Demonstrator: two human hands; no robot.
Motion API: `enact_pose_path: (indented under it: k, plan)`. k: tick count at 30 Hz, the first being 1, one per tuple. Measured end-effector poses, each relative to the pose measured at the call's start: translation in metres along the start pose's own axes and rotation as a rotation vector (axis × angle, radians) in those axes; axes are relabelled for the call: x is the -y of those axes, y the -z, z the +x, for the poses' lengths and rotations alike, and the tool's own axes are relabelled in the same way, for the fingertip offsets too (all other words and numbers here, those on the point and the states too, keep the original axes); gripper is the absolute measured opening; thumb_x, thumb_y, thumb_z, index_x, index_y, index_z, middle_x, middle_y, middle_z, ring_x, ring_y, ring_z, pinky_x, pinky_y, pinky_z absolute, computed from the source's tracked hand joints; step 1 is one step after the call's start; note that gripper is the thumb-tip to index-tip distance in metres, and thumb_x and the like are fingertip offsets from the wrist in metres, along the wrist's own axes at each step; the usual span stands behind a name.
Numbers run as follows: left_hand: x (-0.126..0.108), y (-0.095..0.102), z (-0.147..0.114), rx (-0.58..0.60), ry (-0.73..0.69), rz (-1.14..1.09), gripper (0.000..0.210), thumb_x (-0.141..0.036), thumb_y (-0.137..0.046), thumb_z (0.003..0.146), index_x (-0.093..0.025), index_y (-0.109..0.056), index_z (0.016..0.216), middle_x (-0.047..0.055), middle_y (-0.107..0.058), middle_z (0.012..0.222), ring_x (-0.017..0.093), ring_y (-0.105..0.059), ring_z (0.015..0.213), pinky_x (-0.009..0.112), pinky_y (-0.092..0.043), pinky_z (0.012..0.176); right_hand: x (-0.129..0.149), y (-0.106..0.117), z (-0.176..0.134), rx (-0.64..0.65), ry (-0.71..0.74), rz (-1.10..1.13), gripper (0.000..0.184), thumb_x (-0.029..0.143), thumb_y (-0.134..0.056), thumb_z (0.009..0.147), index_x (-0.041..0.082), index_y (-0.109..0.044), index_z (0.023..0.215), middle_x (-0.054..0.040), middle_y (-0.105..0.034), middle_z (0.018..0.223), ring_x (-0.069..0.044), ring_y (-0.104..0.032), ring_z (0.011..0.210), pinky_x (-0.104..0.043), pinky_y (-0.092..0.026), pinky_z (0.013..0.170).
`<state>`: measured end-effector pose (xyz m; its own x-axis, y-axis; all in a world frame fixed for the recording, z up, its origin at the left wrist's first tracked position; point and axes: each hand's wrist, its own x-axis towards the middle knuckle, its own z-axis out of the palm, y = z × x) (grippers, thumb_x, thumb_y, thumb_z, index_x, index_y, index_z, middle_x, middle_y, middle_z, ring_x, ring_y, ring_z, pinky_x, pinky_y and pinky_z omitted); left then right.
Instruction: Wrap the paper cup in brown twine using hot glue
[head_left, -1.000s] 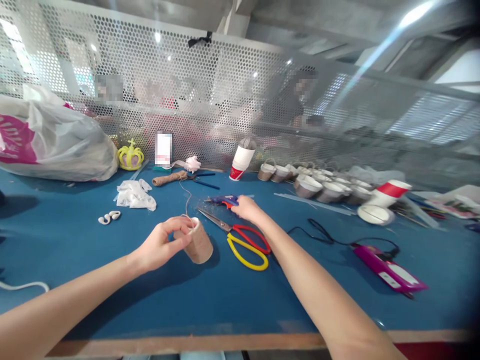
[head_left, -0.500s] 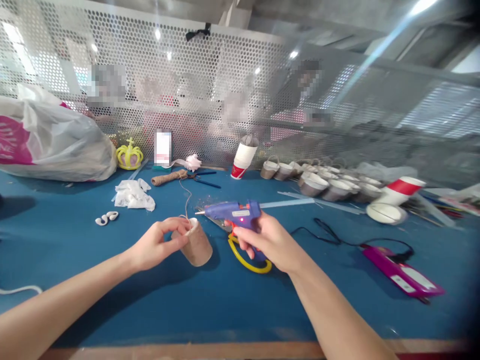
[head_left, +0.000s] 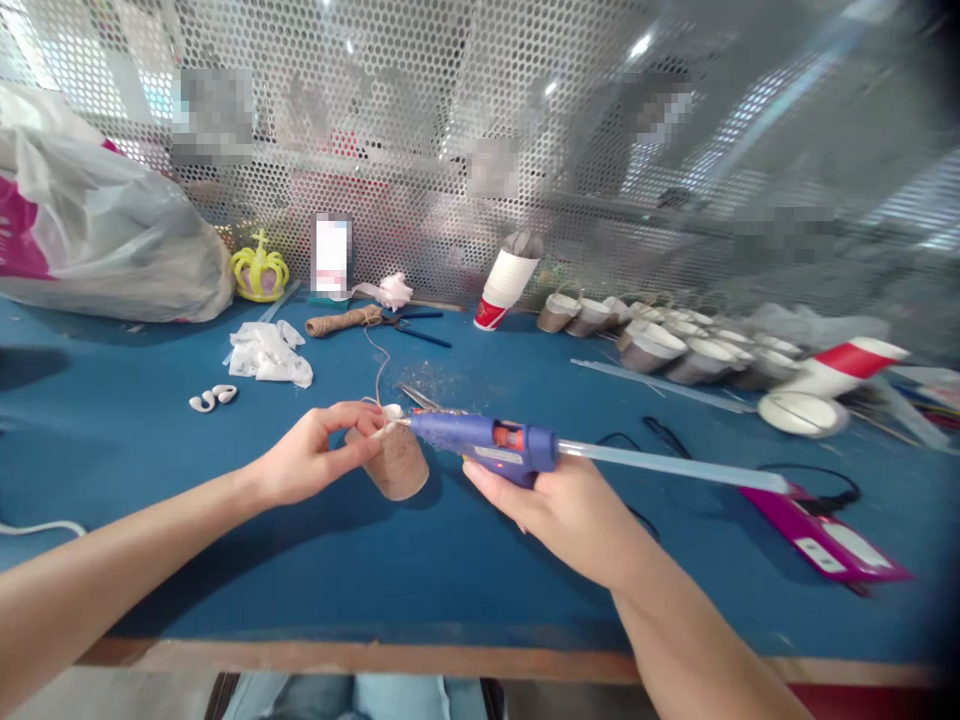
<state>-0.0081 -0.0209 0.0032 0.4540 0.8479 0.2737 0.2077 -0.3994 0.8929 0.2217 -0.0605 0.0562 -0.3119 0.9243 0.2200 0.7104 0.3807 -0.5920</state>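
Note:
My left hand [head_left: 319,452] pinches the rim of a brown-wrapped paper cup [head_left: 397,465], which tilts above the blue table. Twine [head_left: 382,372] runs from the cup's rim back to a twine bundle [head_left: 343,321]. In my right hand [head_left: 577,510] is a blue hot glue gun [head_left: 487,440], with a long clear glue stick [head_left: 675,465] sticking out of its rear. The gun's nozzle is at the cup's rim, close to my left fingertips; whether it touches I cannot tell. Scissors [head_left: 420,397] lie partly hidden behind the gun.
Several wrapped cups with twine handles [head_left: 649,345] stand at the back right. Beside them are a toppled red-and-white cup stack [head_left: 847,365] and a purple power strip [head_left: 829,540]. A plastic bag [head_left: 127,230], yellow crown [head_left: 259,270] and crumpled white plastic [head_left: 268,353] sit on the left.
My right hand has turned the glue gun and brought its nozzle to the cup's rim. My left hand keeps hold of the cup. The head view has tipped downward.

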Motion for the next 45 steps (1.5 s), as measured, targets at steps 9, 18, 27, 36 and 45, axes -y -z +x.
enact_pose_path:
  k: [9,18,27,36,45]
  plan:
    - [0.0027,0.0012,-0.0016,-0.010,0.014,-0.013,0.015,-0.028,-0.053,0.082,-0.016,-0.055,0.073,0.008,-0.065,0.107,0.022,-0.052,0.112,0.034,-0.038,0.098,-0.0018,-0.0059,-0.0004,-0.025,0.164,-0.159,0.015,0.024,-0.052,0.080,0.019,-0.063,0.071,-0.0010,-0.066,0.067,-0.015,-0.060,0.060,-0.025,-0.046,0.061]
    - [0.0019,0.0013,-0.0011,-0.006,0.006,-0.005,0.016,-0.028,-0.052,0.082,-0.015,-0.055,0.073,0.011,-0.064,0.111,0.023,-0.052,0.113,0.035,-0.038,0.097,-0.0010,-0.0091,-0.0037,-0.071,0.182,-0.218,0.015,0.026,-0.054,0.078,0.020,-0.060,0.066,-0.0009,-0.065,0.062,-0.015,-0.059,0.055,-0.025,-0.047,0.057]
    - [0.0026,0.0022,-0.0018,0.013,-0.009,-0.014,0.014,-0.027,-0.051,0.083,-0.015,-0.058,0.083,0.011,-0.062,0.115,0.023,-0.051,0.115,0.035,-0.038,0.097,0.0017,-0.0084,-0.0032,-0.062,0.148,-0.210,0.017,0.027,-0.053,0.079,0.020,-0.059,0.064,-0.0010,-0.065,0.060,-0.015,-0.058,0.052,-0.025,-0.047,0.055]
    - [0.0037,0.0031,-0.0014,0.032,-0.040,-0.022,0.016,-0.027,-0.051,0.083,-0.014,-0.056,0.074,0.013,-0.061,0.115,0.025,-0.050,0.115,0.038,-0.037,0.098,-0.0001,-0.0095,-0.0035,-0.017,0.143,-0.178,0.016,0.026,-0.053,0.079,0.021,-0.061,0.066,0.0000,-0.065,0.060,-0.014,-0.059,0.052,-0.025,-0.048,0.056]
    - [0.0054,0.0040,-0.0021,0.036,-0.044,-0.026,0.015,-0.027,-0.051,0.083,-0.015,-0.056,0.076,0.011,-0.061,0.116,0.024,-0.049,0.116,0.038,-0.037,0.098,0.0023,-0.0074,-0.0042,-0.011,0.126,-0.180,0.017,0.028,-0.052,0.079,0.021,-0.061,0.066,0.0014,-0.063,0.057,-0.013,-0.055,0.050,-0.024,-0.047,0.054]
